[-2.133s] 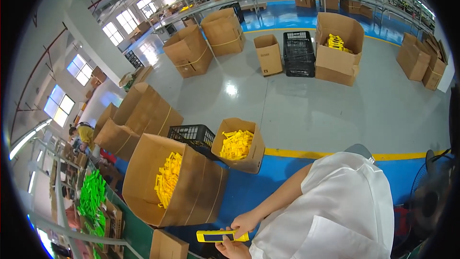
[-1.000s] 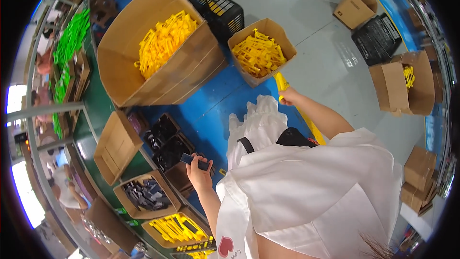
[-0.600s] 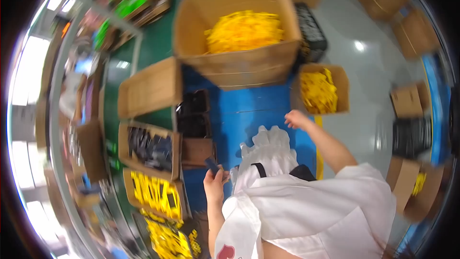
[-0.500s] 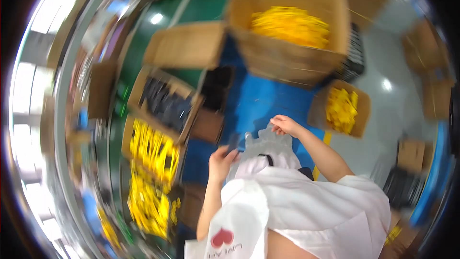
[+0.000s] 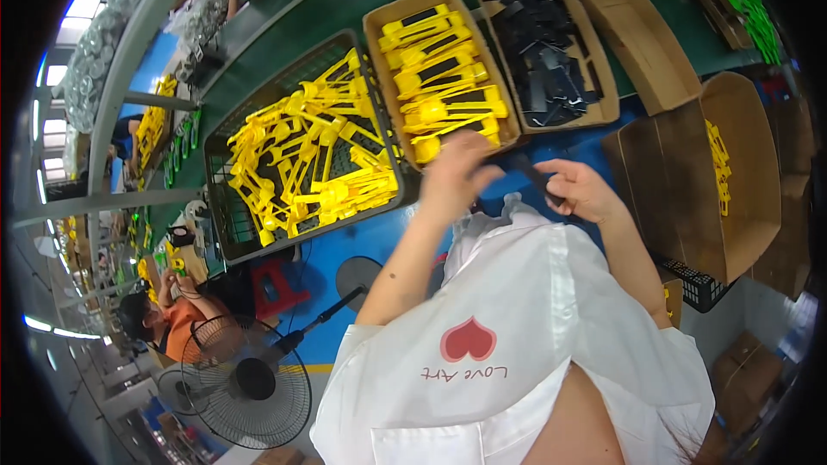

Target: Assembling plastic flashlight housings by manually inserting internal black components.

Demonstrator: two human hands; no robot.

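The work in hand looks like the pairing of small plastic parts just in front of the person's chest. The right hand (image 5: 587, 191) pinches a thin black strip (image 5: 536, 179) between thumb and fingers. The left hand (image 5: 457, 174) is raised beside it, at the near edge of the cardboard tray of yellow pieces (image 5: 441, 69). It is motion-blurred, so whether it grasps anything cannot be told. Judging by this, the next move calls for steadying the strip and bringing both hands close together. Along the green bench (image 5: 345, 0) the containers stand in a row. A black wire crate (image 5: 226, 232) heaped with yellow parts is furthest to the person's left, then the yellow tray. Next comes a long brown tray of black pieces (image 5: 548, 50), then an empty brown tray (image 5: 636, 27). A large open carton (image 5: 689, 181) with a few yellow parts stands to the person's right. The white garment (image 5: 517, 327) bears a red heart print with small lettering below.
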